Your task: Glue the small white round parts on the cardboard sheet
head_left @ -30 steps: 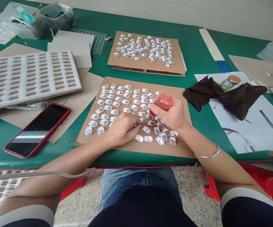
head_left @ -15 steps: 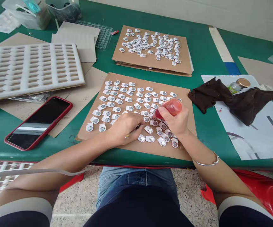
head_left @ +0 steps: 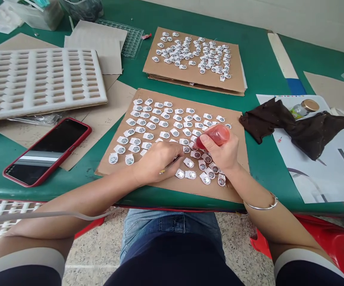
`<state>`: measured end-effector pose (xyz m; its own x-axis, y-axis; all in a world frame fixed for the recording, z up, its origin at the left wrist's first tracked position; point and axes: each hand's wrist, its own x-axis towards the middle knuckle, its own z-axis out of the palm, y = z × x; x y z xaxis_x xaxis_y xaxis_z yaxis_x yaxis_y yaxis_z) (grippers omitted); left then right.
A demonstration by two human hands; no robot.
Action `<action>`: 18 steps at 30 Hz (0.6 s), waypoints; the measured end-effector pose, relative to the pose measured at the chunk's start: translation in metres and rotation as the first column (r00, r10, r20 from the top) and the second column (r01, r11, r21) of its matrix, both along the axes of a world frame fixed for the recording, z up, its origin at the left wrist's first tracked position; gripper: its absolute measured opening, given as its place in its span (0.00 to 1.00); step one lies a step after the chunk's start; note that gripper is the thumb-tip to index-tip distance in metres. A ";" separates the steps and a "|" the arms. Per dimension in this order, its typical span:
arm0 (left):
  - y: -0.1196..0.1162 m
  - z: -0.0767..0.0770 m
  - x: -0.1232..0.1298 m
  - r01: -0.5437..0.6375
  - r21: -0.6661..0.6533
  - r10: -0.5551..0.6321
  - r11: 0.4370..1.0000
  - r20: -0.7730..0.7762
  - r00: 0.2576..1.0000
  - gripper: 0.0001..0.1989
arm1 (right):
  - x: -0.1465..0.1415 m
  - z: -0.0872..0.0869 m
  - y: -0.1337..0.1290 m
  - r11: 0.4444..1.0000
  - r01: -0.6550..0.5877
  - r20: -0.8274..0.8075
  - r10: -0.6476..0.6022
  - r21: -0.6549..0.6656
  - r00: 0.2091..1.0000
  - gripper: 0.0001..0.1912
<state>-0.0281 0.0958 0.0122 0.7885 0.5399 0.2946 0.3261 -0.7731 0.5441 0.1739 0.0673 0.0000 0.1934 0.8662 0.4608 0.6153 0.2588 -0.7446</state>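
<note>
Dozens of small white tags (head_left: 113, 158) dot brown cardboard (head_left: 186, 184) on the green surface (head_left: 257, 59) beside a pale wall (head_left: 234, 12); over them, left fingers (head_left: 176, 150) pinch a thin dark stick (head_left: 171, 163), right fingers (head_left: 210, 143) clamp a translucent red bottle (head_left: 219, 134).

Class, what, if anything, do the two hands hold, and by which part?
The right hand grips the red bottle around its body. The left hand holds a thin tool; exactly where is hidden.

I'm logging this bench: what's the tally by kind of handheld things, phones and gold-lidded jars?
Red bottle, in the right hand: 1
Thin tool, in the left hand: 1
Phone: 1
Gold-lidded jar: 1
Total: 4
</note>
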 end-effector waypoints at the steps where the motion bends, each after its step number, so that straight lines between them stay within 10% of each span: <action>1: 0.000 0.000 0.000 -0.003 -0.006 0.003 1.000 -0.005 1.000 0.05 | 0.000 0.000 0.000 1.000 -0.002 0.003 0.002 0.003 1.000 0.12; 18: -0.001 0.007 0.000 -0.016 -0.116 0.012 0.993 -0.039 0.999 0.06 | -0.005 0.007 -0.006 0.993 -0.096 0.095 0.088 0.076 0.992 0.09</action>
<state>-0.0285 0.0948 0.0193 0.7902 0.5796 0.1990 0.3586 -0.7006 0.6169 0.1686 0.0616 0.0072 0.0684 0.8380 0.5413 0.6507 0.3738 -0.6609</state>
